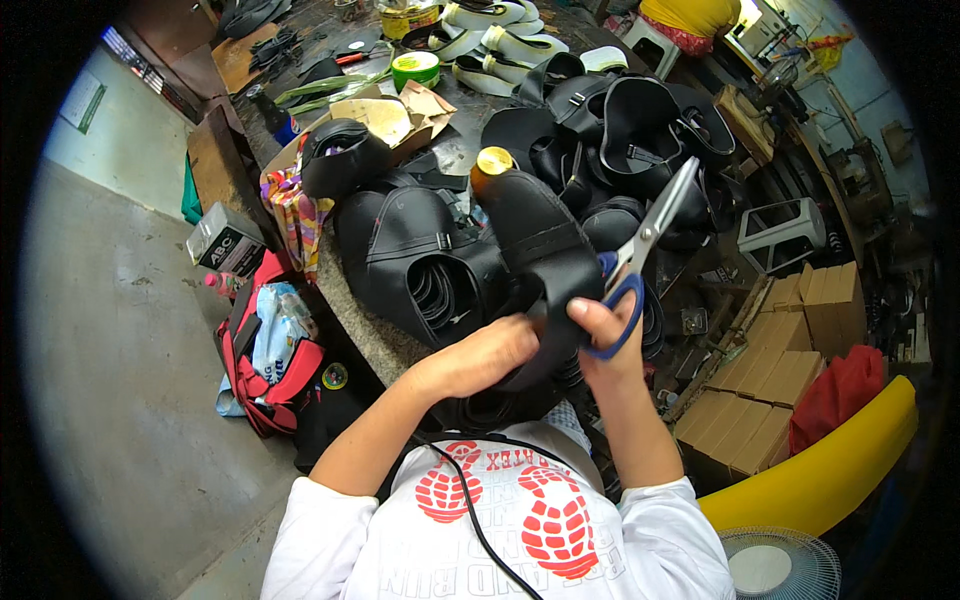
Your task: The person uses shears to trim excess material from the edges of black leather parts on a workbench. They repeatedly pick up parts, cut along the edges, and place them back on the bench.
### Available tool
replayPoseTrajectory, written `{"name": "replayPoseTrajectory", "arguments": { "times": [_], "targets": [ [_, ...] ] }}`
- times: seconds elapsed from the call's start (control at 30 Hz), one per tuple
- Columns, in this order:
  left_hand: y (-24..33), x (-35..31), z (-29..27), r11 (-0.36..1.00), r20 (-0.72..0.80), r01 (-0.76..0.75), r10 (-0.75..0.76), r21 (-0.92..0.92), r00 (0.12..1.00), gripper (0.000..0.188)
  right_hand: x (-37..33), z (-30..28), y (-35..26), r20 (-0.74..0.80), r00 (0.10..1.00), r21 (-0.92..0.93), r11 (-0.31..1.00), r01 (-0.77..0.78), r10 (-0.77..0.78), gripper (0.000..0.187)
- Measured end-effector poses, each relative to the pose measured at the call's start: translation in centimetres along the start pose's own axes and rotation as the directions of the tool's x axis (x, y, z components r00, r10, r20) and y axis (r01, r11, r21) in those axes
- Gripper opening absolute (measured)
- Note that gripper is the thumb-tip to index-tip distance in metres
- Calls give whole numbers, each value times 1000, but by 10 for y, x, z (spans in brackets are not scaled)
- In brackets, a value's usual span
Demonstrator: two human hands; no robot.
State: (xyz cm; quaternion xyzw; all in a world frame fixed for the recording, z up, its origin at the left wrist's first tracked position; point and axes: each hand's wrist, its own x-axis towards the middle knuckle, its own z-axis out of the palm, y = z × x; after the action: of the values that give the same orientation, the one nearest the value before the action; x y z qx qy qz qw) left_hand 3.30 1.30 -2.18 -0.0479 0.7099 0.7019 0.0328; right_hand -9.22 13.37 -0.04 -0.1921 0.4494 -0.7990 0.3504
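A black leather-like sandal (538,225) with a wide strap is held up in front of me, its flat sole side tilted away. My left hand (490,355) is closed on its near part, fingers partly hidden behind the strap. My right hand (608,345) grips blue-handled scissors (652,228), and its thumb also presses the sandal's edge. The scissor blades point up and away to the right, seemingly together, clear of the sandal. Just left of it lies another black sandal (410,225), with a buckled strap and curved black pieces visible inside its opening.
More black sandals (640,120) are heaped at the far right of the worktable. White strap pieces (500,45), a green tub (415,68) and a yellow-capped bottle (494,162) stand beyond. Cardboard boxes (760,380) and a yellow curved seat (825,470) are at right; red bags (265,350) hang left.
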Motion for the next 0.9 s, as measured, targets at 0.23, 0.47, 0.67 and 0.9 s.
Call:
{"name": "replayPoseTrajectory", "arguments": {
  "times": [0.23, 0.47, 0.67, 0.9],
  "targets": [
    [19, 3, 15, -32, -442, -441, 76, -897, 894, 76, -65, 10, 17, 186, 976, -527, 826, 198, -116, 55],
    [29, -41, 0, 730, -566, -345, -69, -590, 822, 44, -64, -36, -3, 110, 983, -370, 924, -95, 146, 61],
    [14, -62, -20, 867, -470, 26, -294, -497, 832, 28, -62, -46, -9, 166, 891, -633, 738, -232, 423, 34],
    [8, -65, -19, 847, -471, 3, -299, -532, 830, 26, -64, -40, -5, 182, 873, -838, 536, -104, 453, 39]
  ]
}}
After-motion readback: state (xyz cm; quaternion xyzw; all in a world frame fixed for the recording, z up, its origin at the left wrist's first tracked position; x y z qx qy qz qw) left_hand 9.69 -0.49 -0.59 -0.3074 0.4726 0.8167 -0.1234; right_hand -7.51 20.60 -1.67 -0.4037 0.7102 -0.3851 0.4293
